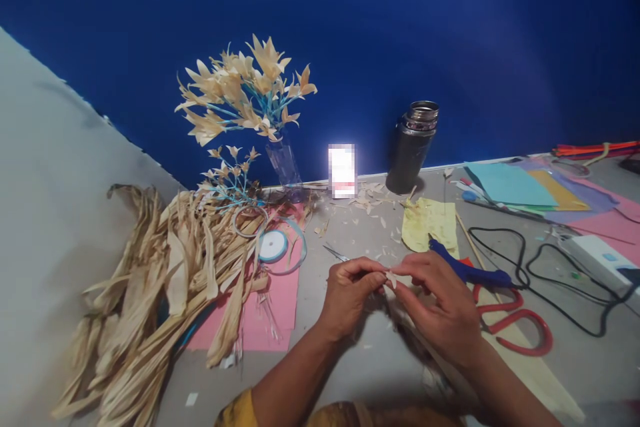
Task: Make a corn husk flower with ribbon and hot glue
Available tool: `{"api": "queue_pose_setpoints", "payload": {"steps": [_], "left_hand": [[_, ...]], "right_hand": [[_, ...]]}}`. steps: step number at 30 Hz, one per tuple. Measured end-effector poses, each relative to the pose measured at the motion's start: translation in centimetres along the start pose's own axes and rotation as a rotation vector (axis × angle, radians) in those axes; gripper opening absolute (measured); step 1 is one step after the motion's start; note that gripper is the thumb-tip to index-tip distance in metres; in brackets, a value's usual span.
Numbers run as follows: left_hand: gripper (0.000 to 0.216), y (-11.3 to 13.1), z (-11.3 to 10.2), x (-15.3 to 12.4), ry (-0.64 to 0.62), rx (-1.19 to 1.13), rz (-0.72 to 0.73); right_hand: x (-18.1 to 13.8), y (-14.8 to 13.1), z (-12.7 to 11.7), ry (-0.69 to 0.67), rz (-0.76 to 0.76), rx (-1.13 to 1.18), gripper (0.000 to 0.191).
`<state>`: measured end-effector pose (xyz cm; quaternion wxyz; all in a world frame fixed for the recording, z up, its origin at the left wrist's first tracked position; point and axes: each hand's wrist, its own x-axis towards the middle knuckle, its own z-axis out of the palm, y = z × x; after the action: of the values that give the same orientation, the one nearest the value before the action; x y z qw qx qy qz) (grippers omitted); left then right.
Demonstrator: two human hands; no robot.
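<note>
My left hand [353, 297] and my right hand [443, 303] meet above the table, fingertips nearly together. Between them is a small pale piece of dried husk [392, 279], petal-like in shape. Both hands pinch it, thumb against forefinger. Just beyond my left hand lie small scissors [336, 253], their handles hidden behind my fingers. Right of my right hand rest large scissors with red handles [533, 333], and a dark blue glue gun [470, 272] lies behind its knuckles. Pale scraps are scattered past the fingers.
A heap of dried corn husks [170, 280] covers the left over pink paper [280, 313]. Husk flowers [240, 87] stand in a clear vase [284, 163]. Beyond are a ribbon spool [273, 246], a lit phone screen [343, 170] and a dark flask [411, 150]. Black cable [523, 260] loops right.
</note>
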<state>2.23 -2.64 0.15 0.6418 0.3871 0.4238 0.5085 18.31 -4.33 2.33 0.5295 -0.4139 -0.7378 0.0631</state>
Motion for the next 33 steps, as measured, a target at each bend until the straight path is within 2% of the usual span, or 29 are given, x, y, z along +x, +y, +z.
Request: {"api": "queue_pose_setpoints", "payload": {"steps": [10,16,22,27,33], "left_hand": [[0.032,-0.5,-0.5,0.0,-0.035,0.001,0.031],[0.028,-0.5,-0.7,0.0,-0.073,0.044,0.060],[0.040,-0.8,-0.7,-0.2,-0.121,-0.078,-0.038],[0.041,-1.2,-0.7,-0.1,-0.108,-0.101,-0.067],[0.042,-1.2,-0.4,-0.1,-0.065,-0.379,-0.226]], "right_hand": [[0.4,-0.4,-0.4,-0.045,0.040,0.037,0.013],[0.7,-0.3,-0.2,-0.103,0.005,0.097,0.018],[1.1,-0.5,0.1,-0.082,0.014,0.098,0.017],[1.0,-0.5,0.1,-0.080,0.043,0.105,0.016],[0.6,-0.1,-0.3,-0.035,0.135,0.073,0.013]]}}
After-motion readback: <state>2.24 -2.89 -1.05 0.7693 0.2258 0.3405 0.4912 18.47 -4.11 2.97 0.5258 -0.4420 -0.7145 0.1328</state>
